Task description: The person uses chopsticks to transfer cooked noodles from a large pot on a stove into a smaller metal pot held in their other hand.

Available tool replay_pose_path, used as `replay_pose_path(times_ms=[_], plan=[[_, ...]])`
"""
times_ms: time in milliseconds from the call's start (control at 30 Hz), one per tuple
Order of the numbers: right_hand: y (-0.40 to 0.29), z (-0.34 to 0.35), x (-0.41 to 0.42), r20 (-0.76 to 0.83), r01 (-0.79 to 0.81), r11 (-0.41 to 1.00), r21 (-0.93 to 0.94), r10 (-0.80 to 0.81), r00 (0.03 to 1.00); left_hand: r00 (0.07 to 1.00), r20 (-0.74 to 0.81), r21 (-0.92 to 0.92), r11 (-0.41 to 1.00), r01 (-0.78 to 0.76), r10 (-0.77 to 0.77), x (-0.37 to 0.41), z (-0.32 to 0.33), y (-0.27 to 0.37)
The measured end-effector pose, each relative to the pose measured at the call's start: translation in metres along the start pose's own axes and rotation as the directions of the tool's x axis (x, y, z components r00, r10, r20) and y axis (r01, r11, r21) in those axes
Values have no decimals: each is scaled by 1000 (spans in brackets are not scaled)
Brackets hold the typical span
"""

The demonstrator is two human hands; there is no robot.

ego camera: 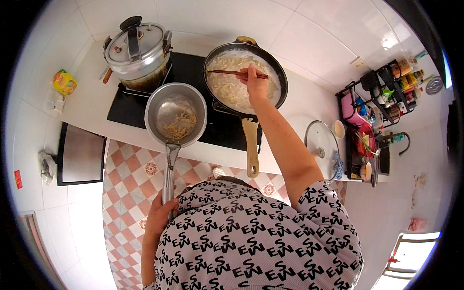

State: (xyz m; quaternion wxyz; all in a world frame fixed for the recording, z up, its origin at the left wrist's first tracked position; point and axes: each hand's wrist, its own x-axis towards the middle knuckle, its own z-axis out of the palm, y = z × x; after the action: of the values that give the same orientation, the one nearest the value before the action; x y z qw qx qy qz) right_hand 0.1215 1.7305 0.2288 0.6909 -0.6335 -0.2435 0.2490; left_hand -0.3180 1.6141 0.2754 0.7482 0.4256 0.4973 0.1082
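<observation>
My left hand (161,214) grips the long handle of a metal saucepan (152,119). Some noodles (180,125) lie on its bottom, to the right of the middle. The saucepan is at the front of the black cooktop (127,110); whether it rests there or is held up, I cannot tell. My right hand (255,81) holds wooden chopsticks (228,72) level over a dark frying pan (282,78). Noodles in whitish liquid (226,88) fill much of that pan. Its pale handle (251,148) points towards me, beside my right forearm.
A pressure cooker (136,54) with a soot-stained base stands at the back left. To the right, a glass lid (320,145) leans near the counter edge. Farther right are a black rack (384,90) of bottles and packets, a red basket (364,141) and a tap (402,136).
</observation>
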Motion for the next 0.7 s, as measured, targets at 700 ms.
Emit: replay_pose_path(times_ms=[700], plan=[[-75, -45, -70, 160, -328, 863, 385, 288, 944, 999, 45, 41, 999, 5, -7, 16, 5, 8]])
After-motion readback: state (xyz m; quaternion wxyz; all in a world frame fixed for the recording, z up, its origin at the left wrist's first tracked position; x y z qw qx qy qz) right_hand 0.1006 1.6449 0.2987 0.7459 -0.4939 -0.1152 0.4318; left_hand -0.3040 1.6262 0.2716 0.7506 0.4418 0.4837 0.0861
